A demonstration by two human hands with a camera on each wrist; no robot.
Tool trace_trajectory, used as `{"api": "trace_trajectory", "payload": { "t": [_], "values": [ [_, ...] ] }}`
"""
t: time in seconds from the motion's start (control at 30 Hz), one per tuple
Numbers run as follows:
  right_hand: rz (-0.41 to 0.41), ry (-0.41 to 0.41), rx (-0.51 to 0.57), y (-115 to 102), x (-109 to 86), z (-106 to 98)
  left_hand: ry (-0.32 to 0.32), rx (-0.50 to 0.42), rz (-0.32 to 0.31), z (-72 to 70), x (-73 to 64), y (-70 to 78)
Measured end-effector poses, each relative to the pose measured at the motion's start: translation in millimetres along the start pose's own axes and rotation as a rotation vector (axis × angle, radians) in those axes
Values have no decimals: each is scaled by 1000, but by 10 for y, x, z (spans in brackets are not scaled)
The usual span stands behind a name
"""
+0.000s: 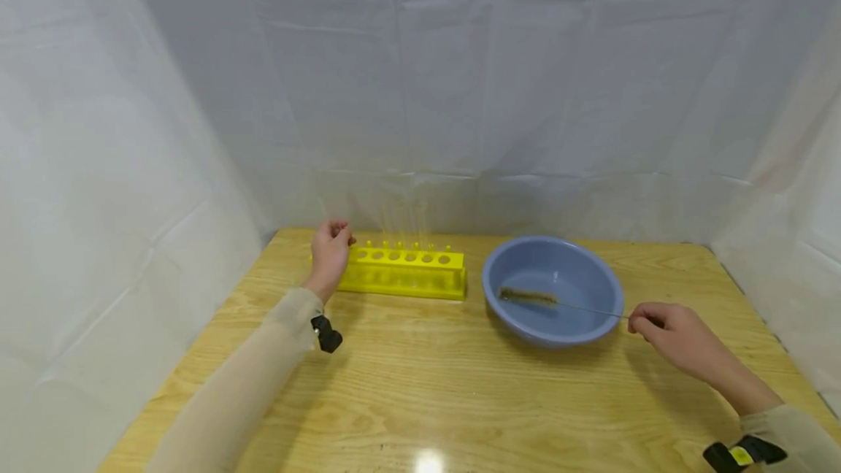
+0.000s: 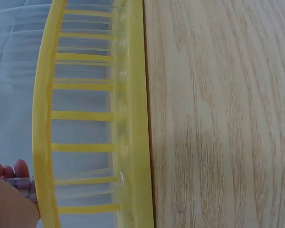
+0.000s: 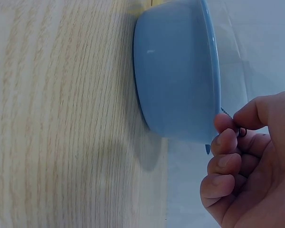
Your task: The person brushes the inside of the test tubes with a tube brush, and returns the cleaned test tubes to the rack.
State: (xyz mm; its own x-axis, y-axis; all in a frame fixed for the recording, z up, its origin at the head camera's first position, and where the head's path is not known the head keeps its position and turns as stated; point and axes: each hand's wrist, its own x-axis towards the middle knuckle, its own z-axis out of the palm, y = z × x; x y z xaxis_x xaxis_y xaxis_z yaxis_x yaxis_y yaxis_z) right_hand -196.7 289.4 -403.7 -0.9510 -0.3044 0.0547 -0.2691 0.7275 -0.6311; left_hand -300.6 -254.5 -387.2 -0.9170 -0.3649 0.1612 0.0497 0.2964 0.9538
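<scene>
At the left end of the yellow test tube rack (image 1: 401, 288), my left hand (image 1: 331, 250) grips a clear test tube (image 2: 20, 182). That tube's lower part stands inside the rack (image 2: 137, 114) in the left wrist view. Several other clear test tubes (image 2: 14, 42) stand in the rack, rising above its top bar. My right hand (image 1: 677, 338) pinches the looped wire end of a test tube brush (image 1: 528, 297). The brush lies across the rim of the blue basin (image 1: 588, 268), its brown bristles inside the basin. In the right wrist view the basin wall hides the bristles.
Rack and basin stand side by side toward the back of the wooden table (image 1: 420, 385). White sheeting (image 1: 434, 93) hangs behind the table and along both sides. Each wrist wears a black strap-on device (image 1: 326, 334).
</scene>
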Motion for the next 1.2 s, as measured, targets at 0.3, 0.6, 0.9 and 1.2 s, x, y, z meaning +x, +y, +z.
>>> {"api": "trace_trajectory", "payload": {
  "t": [0.3,0.6,0.9,1.2],
  "values": [
    [13,-7,-1,4,8,-15,4,55,38,15,-2,-71],
    [22,-7,0,-10,1,-20,15,23,38,33,-20,-72],
    [18,0,-7,-10,-8,-32,34,95,64,8,-4,-71],
    [17,-5,0,-14,-5,-24,60,70,84,-53,-51,-33]
  ]
}}
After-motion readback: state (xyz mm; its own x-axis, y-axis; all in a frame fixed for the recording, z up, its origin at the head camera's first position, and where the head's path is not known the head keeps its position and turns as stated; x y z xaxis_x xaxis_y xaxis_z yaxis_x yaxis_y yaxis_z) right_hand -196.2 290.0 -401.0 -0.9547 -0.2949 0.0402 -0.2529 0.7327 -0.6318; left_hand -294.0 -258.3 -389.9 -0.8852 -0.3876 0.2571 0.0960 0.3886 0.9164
